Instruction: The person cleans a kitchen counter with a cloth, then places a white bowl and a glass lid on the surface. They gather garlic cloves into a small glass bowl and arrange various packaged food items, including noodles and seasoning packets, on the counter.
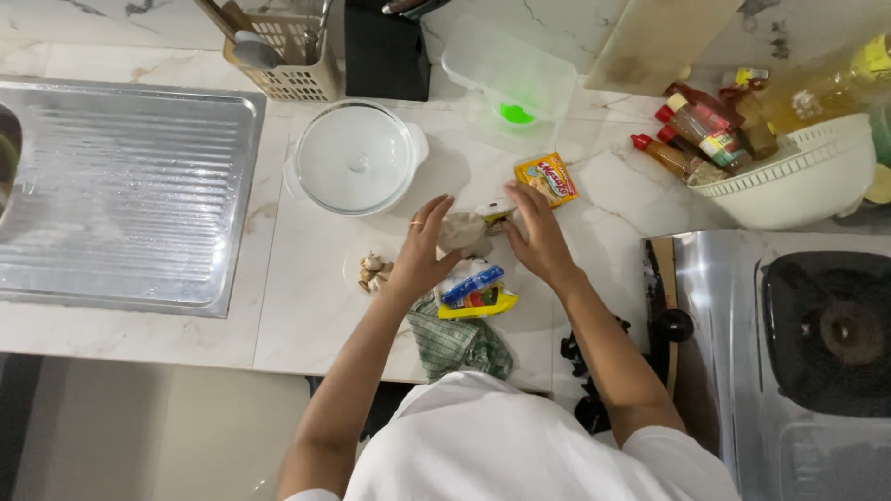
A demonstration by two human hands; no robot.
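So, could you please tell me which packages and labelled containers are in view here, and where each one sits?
Small pale packet: between left hand and right hand, crumpled.
Flat yellow-orange sachet: on the counter beyond the right hand, rectangular.
White, blue and yellow wrapped packs: near the counter edge, below the hands.
Red-capped sauce bottles: in the white colander, lying, colourful labels.

White marble tabletop [306,306] with lidded glass bowl [356,158], yellow packet [547,178] right of bowl, garlic cloves [373,272] and checked cloth [457,343] below bowl.
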